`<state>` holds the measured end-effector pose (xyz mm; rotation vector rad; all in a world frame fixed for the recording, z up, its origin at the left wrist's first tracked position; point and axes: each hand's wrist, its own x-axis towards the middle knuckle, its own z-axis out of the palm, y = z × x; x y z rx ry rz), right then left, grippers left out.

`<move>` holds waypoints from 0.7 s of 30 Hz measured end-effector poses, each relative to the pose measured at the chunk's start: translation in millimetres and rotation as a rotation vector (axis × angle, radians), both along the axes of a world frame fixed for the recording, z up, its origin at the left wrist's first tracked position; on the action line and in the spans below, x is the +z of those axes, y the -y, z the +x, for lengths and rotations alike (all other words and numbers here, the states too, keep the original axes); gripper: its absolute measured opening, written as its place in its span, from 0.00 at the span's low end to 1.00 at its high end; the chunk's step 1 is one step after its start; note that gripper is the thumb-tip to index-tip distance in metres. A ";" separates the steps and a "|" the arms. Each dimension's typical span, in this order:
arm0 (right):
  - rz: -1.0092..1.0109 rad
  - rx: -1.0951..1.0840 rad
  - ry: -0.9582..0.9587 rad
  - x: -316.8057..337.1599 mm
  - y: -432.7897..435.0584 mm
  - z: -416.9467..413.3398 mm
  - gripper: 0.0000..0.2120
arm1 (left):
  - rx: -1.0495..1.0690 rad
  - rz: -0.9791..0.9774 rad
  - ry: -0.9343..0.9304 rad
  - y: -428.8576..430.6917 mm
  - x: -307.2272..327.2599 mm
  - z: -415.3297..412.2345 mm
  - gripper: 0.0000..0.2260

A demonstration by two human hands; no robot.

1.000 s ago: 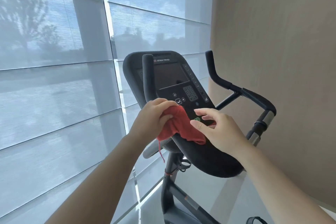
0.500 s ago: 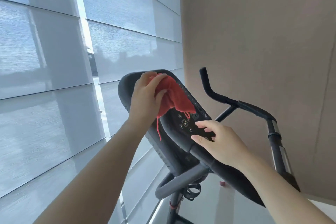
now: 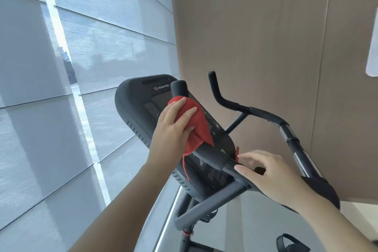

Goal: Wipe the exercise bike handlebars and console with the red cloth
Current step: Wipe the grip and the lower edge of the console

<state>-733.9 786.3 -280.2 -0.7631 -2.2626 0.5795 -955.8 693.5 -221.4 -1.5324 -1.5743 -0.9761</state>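
The exercise bike's black console [image 3: 135, 106] stands in the middle of the view, its dark screen facing me. My left hand [image 3: 173, 129] presses the red cloth [image 3: 196, 122] flat against the console face, fingers stretched over it, just below the upright left handlebar [image 3: 179, 87]. A corner and a thread of the cloth hang down. My right hand [image 3: 263, 174] rests with relaxed fingers on the console's lower right edge, holding nothing. The right handlebar [image 3: 266, 115] curves away behind it.
Window panels with grey blinds [image 3: 61, 108] fill the left side. A beige wall [image 3: 266, 37] stands close behind the bike on the right. The bike's frame post [image 3: 185, 237] and a pedal strap [image 3: 290, 245] show below.
My left hand has slid the cloth down and rightward across the console face from its top edge. The view swung, and my right hand stayed at the console's lower edge.
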 end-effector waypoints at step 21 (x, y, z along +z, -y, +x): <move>0.022 -0.058 -0.043 -5.6 2.0 6.6 0.14 | -0.018 -0.046 -0.029 1.5 -13.3 8.4 0.14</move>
